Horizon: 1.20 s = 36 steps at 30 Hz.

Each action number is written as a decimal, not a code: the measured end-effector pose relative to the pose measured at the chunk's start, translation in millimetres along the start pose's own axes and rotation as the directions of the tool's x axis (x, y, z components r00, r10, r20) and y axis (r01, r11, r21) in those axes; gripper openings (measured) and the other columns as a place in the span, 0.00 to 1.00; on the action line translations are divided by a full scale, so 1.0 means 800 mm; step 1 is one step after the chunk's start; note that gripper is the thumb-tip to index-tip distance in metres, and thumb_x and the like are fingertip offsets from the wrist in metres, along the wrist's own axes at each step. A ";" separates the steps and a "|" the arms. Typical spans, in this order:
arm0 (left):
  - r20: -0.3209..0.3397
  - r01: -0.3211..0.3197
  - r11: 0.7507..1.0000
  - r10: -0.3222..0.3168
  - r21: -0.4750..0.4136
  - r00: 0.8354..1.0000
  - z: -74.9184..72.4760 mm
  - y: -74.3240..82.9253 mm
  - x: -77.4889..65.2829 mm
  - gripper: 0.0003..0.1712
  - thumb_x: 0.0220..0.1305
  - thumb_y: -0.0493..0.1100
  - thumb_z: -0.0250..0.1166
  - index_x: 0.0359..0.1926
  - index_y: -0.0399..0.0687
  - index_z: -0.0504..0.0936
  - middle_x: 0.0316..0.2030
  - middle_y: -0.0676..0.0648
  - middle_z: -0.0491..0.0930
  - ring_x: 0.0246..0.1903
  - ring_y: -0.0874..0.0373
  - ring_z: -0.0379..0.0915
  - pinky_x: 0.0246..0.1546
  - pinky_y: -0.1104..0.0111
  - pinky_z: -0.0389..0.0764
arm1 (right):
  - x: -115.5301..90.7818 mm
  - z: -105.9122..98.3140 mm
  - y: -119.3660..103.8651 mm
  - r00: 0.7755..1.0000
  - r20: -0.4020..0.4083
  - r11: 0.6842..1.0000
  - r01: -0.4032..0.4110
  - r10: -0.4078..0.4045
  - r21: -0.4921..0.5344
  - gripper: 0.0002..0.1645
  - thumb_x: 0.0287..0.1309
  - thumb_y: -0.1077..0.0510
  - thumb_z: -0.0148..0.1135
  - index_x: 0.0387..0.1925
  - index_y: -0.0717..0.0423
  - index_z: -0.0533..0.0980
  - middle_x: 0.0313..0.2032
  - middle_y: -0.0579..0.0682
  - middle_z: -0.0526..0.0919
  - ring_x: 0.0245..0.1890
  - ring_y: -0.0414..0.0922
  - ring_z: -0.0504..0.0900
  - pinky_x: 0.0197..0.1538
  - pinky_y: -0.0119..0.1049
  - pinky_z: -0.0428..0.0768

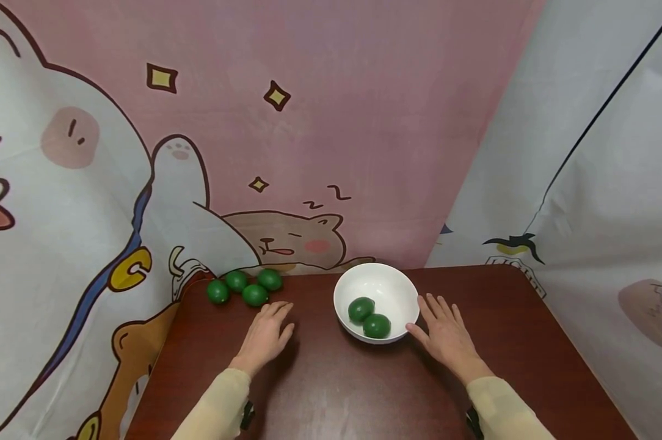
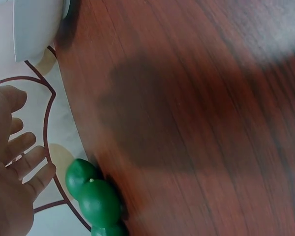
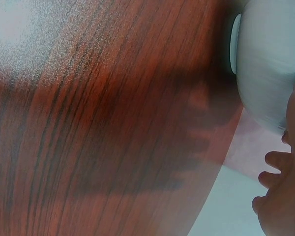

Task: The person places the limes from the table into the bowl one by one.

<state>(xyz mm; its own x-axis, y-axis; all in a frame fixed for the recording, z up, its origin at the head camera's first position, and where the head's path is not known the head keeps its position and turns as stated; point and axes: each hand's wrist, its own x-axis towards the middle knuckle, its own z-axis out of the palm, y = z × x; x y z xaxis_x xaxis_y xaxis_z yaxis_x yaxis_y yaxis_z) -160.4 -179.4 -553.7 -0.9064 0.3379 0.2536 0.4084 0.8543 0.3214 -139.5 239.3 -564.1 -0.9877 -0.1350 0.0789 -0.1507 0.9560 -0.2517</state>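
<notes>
A white bowl [image 1: 399,293] stands on the brown table with two green limes [image 1: 377,326] inside. My right hand [image 1: 446,336] is spread at the bowl's right side, its thumb and fingertips right at the rim; in the right wrist view the thumb overlaps the bowl's outer wall [image 3: 270,64]. Over the table left of the bowl, my left hand [image 1: 264,336] has relaxed fingers and nothing in its grasp. Just beyond its fingertips, several more limes [image 1: 255,295] lie grouped at the back left. Part of that group shows in the left wrist view, low beside the hand [image 2: 14,172].
The dark wooden table [image 1: 331,391] has its back edge against a cloth backdrop [image 1: 364,122] with cartoon animals. White cloth [image 1: 611,244] hangs along the right side.
</notes>
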 end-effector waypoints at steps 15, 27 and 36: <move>-0.031 0.105 0.994 -0.106 -0.027 0.994 -0.002 -0.026 -0.002 0.27 0.67 0.40 0.70 0.64 0.36 0.79 0.60 0.37 0.78 0.58 0.41 0.74 0.59 0.47 0.76 | 0.002 -0.002 0.003 1.000 0.017 1.000 -0.011 0.011 -0.004 0.51 0.69 0.31 0.58 0.78 0.61 0.59 0.76 0.68 0.60 0.77 0.68 0.53 0.76 0.67 0.47; -0.065 0.128 0.992 -0.128 0.000 0.990 -0.006 -0.046 -0.003 0.27 0.67 0.40 0.70 0.64 0.34 0.78 0.59 0.36 0.78 0.56 0.39 0.74 0.56 0.46 0.78 | 0.004 -0.001 0.002 1.000 0.023 1.000 -0.016 0.016 0.007 0.52 0.69 0.30 0.56 0.78 0.61 0.59 0.76 0.68 0.60 0.77 0.68 0.53 0.76 0.67 0.47; -0.042 0.165 0.986 -0.165 -0.007 0.985 -0.011 -0.054 -0.002 0.28 0.69 0.41 0.68 0.66 0.33 0.77 0.61 0.33 0.77 0.58 0.38 0.73 0.58 0.44 0.76 | 0.003 0.000 0.004 0.999 0.034 1.000 -0.016 0.016 0.005 0.52 0.69 0.31 0.57 0.79 0.60 0.59 0.76 0.68 0.59 0.78 0.67 0.52 0.76 0.67 0.46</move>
<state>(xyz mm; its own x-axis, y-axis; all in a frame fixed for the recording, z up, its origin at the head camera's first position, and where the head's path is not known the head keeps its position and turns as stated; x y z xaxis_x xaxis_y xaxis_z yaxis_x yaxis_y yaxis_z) -176.0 -220.4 -559.8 -0.9562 0.1752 0.2347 0.2537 0.8956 0.3654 -142.1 241.7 -564.8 -0.9908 -0.1287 0.0424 -0.1353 0.9568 -0.2574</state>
